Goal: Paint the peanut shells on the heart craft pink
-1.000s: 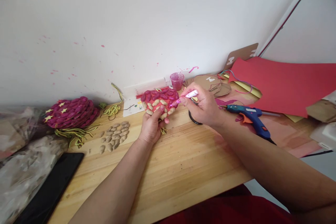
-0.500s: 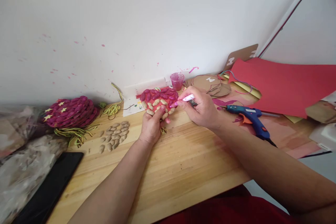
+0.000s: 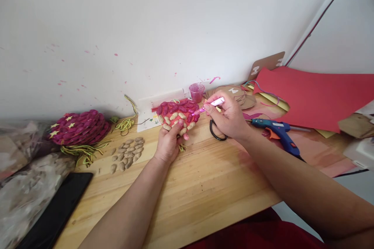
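My left hand (image 3: 169, 142) is closed on the lower edge of a red craft piece (image 3: 166, 118) covered with peanuts, its thumb across the front. The upper peanuts (image 3: 182, 108) are painted magenta; several lower ones (image 3: 167, 127) keep their plain tan shells. Between the fingers of my right hand (image 3: 224, 114) is a paintbrush (image 3: 216, 102) with a white handle and a pink-coated tip. That tip touches or nearly touches a peanut at the piece's right side. Behind the piece stands a clear cup (image 3: 196, 92) of pink paint.
Loose peanuts (image 3: 128, 152) lie left of my left hand. Farther left is a stack of magenta peanut pieces (image 3: 83, 126) with yellow stars. Black scissor handles (image 3: 217, 132), a blue glue gun (image 3: 276, 128), cardboard cutouts (image 3: 248, 101) and red sheets (image 3: 315, 97) are on the right.
My right hand has shifted slightly up and right with the paintbrush, uncovering a black scissor handle. One more peanut at the right edge now looks magenta. My left hand stays on the piece.
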Demonstrator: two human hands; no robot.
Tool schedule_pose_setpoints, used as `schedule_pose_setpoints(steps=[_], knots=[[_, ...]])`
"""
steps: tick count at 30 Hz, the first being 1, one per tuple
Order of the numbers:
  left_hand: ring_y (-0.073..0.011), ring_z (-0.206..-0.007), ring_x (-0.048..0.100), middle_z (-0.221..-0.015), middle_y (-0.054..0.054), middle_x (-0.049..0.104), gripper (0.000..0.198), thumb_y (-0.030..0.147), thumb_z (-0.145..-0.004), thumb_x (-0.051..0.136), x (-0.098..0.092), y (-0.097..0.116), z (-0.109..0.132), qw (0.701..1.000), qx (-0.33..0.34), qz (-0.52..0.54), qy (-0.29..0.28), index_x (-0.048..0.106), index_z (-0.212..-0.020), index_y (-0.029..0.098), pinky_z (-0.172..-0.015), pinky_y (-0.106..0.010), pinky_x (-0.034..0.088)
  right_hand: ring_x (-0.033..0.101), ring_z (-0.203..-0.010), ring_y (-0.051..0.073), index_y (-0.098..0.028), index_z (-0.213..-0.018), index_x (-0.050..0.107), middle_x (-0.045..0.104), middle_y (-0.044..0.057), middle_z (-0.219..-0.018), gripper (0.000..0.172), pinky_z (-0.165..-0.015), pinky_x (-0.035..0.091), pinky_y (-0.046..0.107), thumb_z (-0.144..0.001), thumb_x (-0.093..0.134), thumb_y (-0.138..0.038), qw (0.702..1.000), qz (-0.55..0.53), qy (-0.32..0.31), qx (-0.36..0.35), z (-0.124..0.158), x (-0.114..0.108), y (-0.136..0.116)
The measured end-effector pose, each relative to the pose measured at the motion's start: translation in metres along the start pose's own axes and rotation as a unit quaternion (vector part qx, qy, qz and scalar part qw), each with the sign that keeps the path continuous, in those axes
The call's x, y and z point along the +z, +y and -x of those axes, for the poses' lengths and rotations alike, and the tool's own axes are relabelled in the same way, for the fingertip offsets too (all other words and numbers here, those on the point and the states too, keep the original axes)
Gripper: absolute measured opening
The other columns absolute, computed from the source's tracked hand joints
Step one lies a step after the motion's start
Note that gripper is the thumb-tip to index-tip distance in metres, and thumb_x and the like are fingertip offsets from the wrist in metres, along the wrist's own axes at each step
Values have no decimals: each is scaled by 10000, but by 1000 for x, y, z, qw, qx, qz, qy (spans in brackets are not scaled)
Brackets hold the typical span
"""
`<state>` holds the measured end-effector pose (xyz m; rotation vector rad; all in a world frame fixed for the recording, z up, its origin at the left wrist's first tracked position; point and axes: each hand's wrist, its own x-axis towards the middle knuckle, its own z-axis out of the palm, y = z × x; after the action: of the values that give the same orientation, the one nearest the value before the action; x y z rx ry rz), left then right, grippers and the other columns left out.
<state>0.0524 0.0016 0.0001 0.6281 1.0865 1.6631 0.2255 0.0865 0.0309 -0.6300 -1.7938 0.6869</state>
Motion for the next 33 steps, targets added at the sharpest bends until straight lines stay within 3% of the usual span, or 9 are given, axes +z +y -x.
schedule_pose_setpoints(steps=[6,10,19,27,33], knots=[[-72,-434,559,-693,10,670,463,390,-580,963,0,1,1,1000,-12,-1,5,648,-815,145,-408,-175,424,600,-723,151,-236,-929,577,642,4,-817,209,-636,463,284,-941,666,-424,998,-30,26,38,-1,3,9],[-74,-435,557,-680,10,663,455,388,-583,960,1,2,1,1000,-15,-4,7,642,-801,147,-413,-180,427,594,-696,139,-229,-936,582,638,-10,-781,195,-638,462,276,-953,652,-411,998,-48,9,40,-1,4,10],[-73,-459,549,-704,7,668,465,406,-564,965,2,1,2,1000,-8,-9,9,657,-798,149,-407,-184,423,626,-730,157,-233,-945,600,670,6,-801,129,-682,470,305,-960,648,-351,1000,-15,3,-6,-1,2,1],[-74,-500,560,-717,6,674,458,444,-566,963,4,0,0,999,34,-8,26,684,-782,151,-434,-180,441,593,-685,153,-234,-929,599,662,3,-776,130,-630,432,299,-951,658,-348,1000,17,6,-8,2,-1,-6],[-68,-507,559,-768,-3,698,451,443,-589,957,3,-1,1,998,47,-15,26,699,-820,154,-443,-182,450,613,-722,160,-240,-957,600,669,15,-818,172,-613,454,287,-959,657,-402,1000,-8,25,16,3,1,2]])
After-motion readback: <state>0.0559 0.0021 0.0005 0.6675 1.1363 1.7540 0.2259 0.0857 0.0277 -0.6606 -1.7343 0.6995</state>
